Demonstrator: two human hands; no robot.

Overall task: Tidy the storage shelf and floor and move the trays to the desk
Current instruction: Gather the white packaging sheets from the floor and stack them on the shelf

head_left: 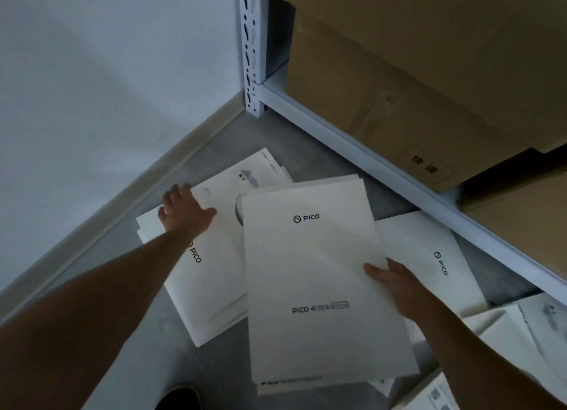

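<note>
Left grip (pixel 184 210) clasps the floor sleeve (pixel 214 287), right grip (pixel 395 284) pinches the PICO 4 Ultra sleeve (pixel 313 271), beside closed cartons (pixel 399 87).

My right hand (pixel 395 284) shows me only its thumb; the fingers lie under the white box (pixel 313 271). The bottom edge cuts a dark shoe (pixel 181 399), and print on the lower-right boxes (pixel 521 327) blurs.
</note>
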